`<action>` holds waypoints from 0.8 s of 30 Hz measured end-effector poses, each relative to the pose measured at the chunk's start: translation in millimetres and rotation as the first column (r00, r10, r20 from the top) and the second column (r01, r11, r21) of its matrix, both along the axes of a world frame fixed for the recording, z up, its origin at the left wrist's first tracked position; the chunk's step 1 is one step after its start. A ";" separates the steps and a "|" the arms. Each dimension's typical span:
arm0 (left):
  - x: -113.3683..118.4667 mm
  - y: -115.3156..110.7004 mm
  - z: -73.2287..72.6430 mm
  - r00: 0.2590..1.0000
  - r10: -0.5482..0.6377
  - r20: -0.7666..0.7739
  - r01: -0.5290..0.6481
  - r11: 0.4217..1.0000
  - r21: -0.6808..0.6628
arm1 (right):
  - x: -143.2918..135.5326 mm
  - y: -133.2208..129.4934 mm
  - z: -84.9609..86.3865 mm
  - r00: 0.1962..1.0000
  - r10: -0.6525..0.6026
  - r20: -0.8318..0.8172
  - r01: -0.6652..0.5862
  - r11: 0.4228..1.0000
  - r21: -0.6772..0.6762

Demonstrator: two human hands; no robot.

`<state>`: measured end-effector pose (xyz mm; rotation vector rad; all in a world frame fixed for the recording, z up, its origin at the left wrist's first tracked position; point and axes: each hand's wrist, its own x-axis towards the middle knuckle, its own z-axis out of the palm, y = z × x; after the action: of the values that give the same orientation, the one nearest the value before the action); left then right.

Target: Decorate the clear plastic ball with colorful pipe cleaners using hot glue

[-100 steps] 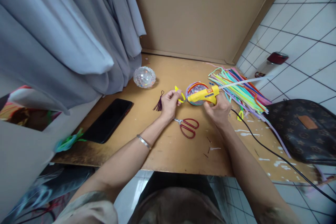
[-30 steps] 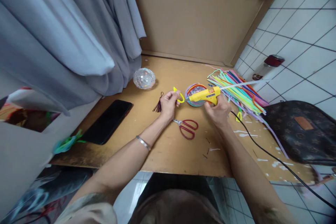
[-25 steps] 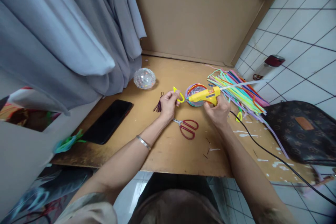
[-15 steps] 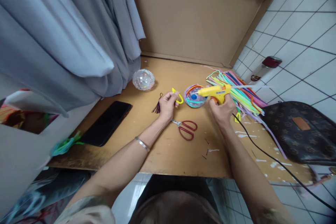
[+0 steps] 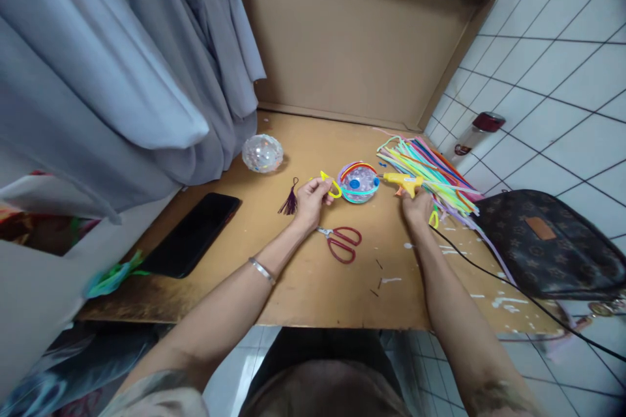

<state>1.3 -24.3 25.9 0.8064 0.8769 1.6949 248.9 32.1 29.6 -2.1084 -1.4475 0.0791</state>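
My left hand [image 5: 311, 201] pinches a bent yellow pipe cleaner [image 5: 335, 189] between thumb and fingers, just left of a decorated ball [image 5: 360, 190]. That ball is clear, with coloured strands round its rim and blue round spots. In my right hand [image 5: 417, 208] is a yellow hot glue gun [image 5: 402, 179], its nozzle pointing left at the ball's right side. Red-handled scissors [image 5: 344, 242] lie nearer me, partly under my left wrist. Beside my left hand rests a dark purple tassel [image 5: 289, 201].
A second clear ball [image 5: 263, 154] stands at the back left, behind a black phone [image 5: 192, 234]. On the right are a bundle of pipe cleaners [image 5: 430, 166], a brown bag [image 5: 552, 241] and a red-capped bottle [image 5: 478, 133]. The gun's black cord [image 5: 489, 272] trails right.
My right hand has drawn the glue gun right and lowered it, away from over the decorated ball. My left hand still pinches the yellow pipe cleaner. The view has shifted slightly.
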 end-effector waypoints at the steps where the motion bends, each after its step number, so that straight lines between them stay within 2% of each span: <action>1: -0.4 -0.2 0.4 1.000 -0.012 0.008 0.012 1.000 -0.001 | -1.4 -1.2 0.7 1.000 -0.002 0.022 0.002 1.000 -0.023; 6: -0.8 -1.7 3.3 0.996 -0.082 0.040 0.082 0.997 -0.005 | -7.3 -7.7 4.2 0.995 -0.014 0.101 0.029 0.990 -0.141; 8: -0.2 -2.3 4.5 0.994 -0.104 0.042 0.104 0.995 -0.006 | -7.0 -9.0 4.6 0.990 -0.014 0.141 0.034 0.989 -0.141; 11: 0.9 -3.0 5.7 0.992 -0.123 0.030 0.123 0.992 -0.014 | -5.6 -10.1 5.6 0.971 -0.049 0.232 0.044 0.999 0.025; 13: 1.3 -3.4 6.1 0.992 -0.125 0.028 0.126 0.992 -0.023 | -8.6 -12.2 6.6 0.963 0.001 0.271 -0.066 0.971 0.229; 14: 1.4 -3.4 6.2 0.992 -0.124 0.031 0.125 0.992 -0.028 | -12.5 -14.4 7.0 0.955 0.068 0.289 -0.168 0.927 0.336; 15: 1.4 -3.5 6.2 0.992 -0.120 0.038 0.121 0.992 -0.033 | -18.3 -17.7 7.1 0.934 0.159 0.319 -0.293 0.853 0.432; 17: 1.5 -3.4 6.1 0.992 -0.113 0.051 0.115 0.992 -0.040 | -34.6 -27.0 6.4 0.858 0.315 0.406 -0.506 0.653 0.564; 19: 1.7 -3.5 6.1 0.992 -0.114 0.057 0.116 0.992 -0.044 | -53.3 -38.2 4.6 0.754 0.410 0.513 -0.657 0.473 0.588; 21: 1.8 -3.8 6.3 0.990 -0.129 0.057 0.132 0.990 -0.052 | -68.3 -47.7 3.0 0.663 0.465 0.587 -0.748 0.382 0.543; 22: 1.9 -4.1 6.6 0.988 -0.147 0.057 0.150 0.987 -0.057 | -72.9 -51.0 2.5 0.648 0.468 0.601 -0.761 0.361 0.539; 24: 1.9 -4.9 7.1 0.979 -0.196 0.053 0.199 0.978 -0.067 | -76.3 -54.0 2.8 0.640 0.470 0.608 -0.767 0.354 0.535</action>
<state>3.1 -29.2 33.0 0.7762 0.7939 1.4939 172.6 -21.8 32.4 -0.7668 -1.9820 -0.5740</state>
